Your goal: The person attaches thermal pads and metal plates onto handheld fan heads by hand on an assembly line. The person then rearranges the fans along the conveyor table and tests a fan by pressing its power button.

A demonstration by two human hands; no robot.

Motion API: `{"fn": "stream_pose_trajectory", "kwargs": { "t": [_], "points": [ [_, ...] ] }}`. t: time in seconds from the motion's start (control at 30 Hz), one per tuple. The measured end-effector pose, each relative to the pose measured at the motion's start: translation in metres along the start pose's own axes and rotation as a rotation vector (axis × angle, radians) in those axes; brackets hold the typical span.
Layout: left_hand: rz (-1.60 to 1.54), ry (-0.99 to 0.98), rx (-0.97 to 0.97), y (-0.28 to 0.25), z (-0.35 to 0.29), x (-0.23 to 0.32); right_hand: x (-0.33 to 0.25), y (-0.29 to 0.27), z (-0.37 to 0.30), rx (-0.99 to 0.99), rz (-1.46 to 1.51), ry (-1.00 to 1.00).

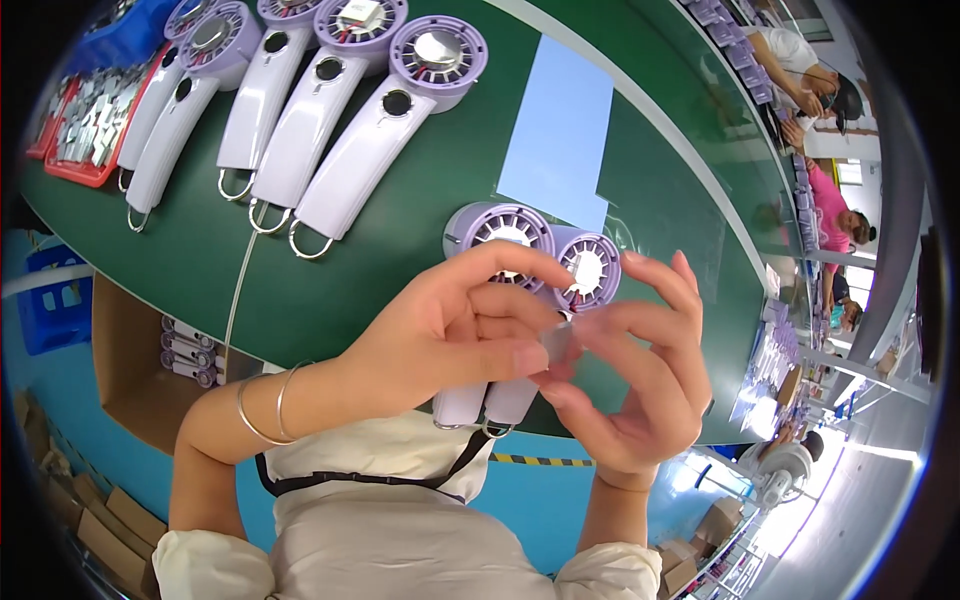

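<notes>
I see the left hand [455,325] pinch a flat, greyish piece [557,344], long axis blurred; the right hand's [645,385] grip I can't tell.

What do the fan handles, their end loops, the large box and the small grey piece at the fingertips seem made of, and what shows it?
Fan handles: probably hard plastic, glossy, with smooth bright reflections.
End loops: likely metal, silvery and shiny.
Large box: apparently cardboard, matt brown with flat walls.
Small grey piece: too blurred to tell.
</notes>
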State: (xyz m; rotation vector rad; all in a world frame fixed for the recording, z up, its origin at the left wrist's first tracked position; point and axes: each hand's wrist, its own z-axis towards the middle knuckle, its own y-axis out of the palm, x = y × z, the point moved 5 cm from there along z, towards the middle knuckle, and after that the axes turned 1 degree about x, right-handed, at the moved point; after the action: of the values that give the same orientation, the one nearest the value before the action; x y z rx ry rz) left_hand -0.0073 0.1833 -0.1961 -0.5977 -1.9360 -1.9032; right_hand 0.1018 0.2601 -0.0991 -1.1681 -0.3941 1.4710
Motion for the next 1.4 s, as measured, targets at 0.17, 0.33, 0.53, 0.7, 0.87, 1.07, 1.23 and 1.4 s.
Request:
{"fn": "stream_pose_trajectory", "kwargs": {
  "t": [0.17,0.33,0.53,0.7,0.87,1.07,1.23,1.4],
  "points": [
    [-0.019,0.050,-0.007,-0.002,-0.010,0.008,-0.012,0.009,0.008,-0.017,-0.095,-0.090],
    [0.037,0.034,0.065,-0.004,-0.015,0.019,-0.010,0.012,0.013,-0.025,-0.096,-0.084],
    [1.399,0.616,0.229,-0.014,-0.017,0.067,0.020,0.027,0.027,-0.068,-0.140,-0.010],
    [1.455,0.590,0.129,-0.019,0.004,0.047,0.025,0.043,0.027,-0.157,-0.131,-0.016],
    [1.412,0.523,0.133,-0.031,0.005,0.040,0.024,0.050,0.029,-0.198,-0.173,-0.026],
    [1.377,0.551,0.114,-0.030,0.005,0.041,0.027,0.050,0.030,-0.193,-0.127,-0.016],
    [1.378,0.565,0.129,-0.031,0.004,0.040,0.029,0.052,0.031,-0.191,-0.114,-0.035],
    [1.352,0.528,0.137,-0.032,0.005,0.039,0.034,0.052,0.031,-0.207,-0.098,-0.052]
  ]
}}
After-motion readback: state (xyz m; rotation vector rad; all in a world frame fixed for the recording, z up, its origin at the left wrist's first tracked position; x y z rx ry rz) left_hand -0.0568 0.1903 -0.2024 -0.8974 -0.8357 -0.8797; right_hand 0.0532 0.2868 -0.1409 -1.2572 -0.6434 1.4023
